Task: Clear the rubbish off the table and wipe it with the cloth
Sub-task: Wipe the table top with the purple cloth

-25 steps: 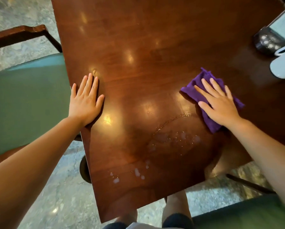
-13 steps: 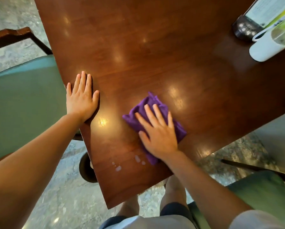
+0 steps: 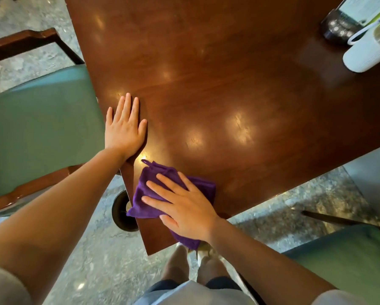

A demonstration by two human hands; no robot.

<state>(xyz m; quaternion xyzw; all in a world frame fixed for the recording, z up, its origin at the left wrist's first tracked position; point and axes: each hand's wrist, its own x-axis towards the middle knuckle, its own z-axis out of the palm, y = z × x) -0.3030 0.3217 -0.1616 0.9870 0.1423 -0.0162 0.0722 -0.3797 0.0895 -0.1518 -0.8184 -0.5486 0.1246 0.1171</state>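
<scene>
A glossy dark wooden table (image 3: 217, 89) fills the upper middle of the head view. A folded purple cloth (image 3: 149, 190) lies on its near corner, one edge hanging past the table's left side. My right hand (image 3: 182, 208) presses flat on the cloth with fingers spread. My left hand (image 3: 125, 126) rests palm down on the table's left edge, fingers together, holding nothing. No rubbish shows on the wood.
A white cup (image 3: 369, 51) and a dark round stand holding a menu card (image 3: 338, 25) sit at the table's far right. A green-seated wooden chair (image 3: 37, 119) stands at the left, another green seat (image 3: 343, 269) at lower right. The table's round foot (image 3: 120, 212) is on the stone floor.
My right hand has slid the cloth from the table's right side leftward and toward me to the near corner, over the wet droplets. My left hand stayed planted on the edge.
</scene>
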